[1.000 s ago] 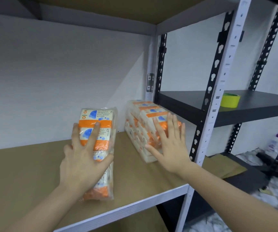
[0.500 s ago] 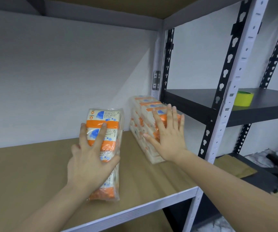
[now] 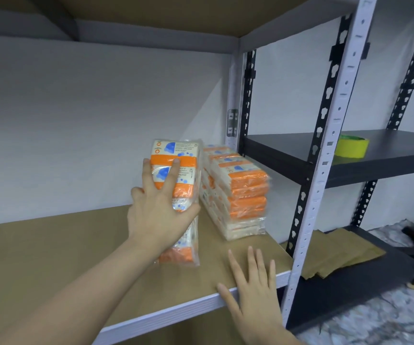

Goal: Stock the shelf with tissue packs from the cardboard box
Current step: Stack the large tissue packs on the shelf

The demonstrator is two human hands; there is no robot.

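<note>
We see a tissue pack (image 3: 176,195), clear-wrapped with orange bands and blue print, standing on its long edge on the brown shelf board (image 3: 51,257). Our left hand (image 3: 158,215) grips it from the near side, fingers spread across its face and thumb hooked round its right edge. Just to its right, a narrow gap away, sits a stack of tissue packs (image 3: 235,190) of the same kind, pushed into the shelf's back right corner beside a white upright post (image 3: 325,170).

Our right hand (image 3: 253,290) holds nothing; its fingers lie straight and flat over the shelf's front lip, near the stack but apart from it. The cardboard box is not in view.

We judge the pack is being slid over to join the stack. Standing on edge, it looks thin and soft, so it could topple forward off the shelf if released before it leans on its neighbours. A hard shove might also skew the stack, which has no hand steadying it.

Further right, a dark shelf (image 3: 387,155) carries a yellow tape roll (image 3: 352,146).
</note>
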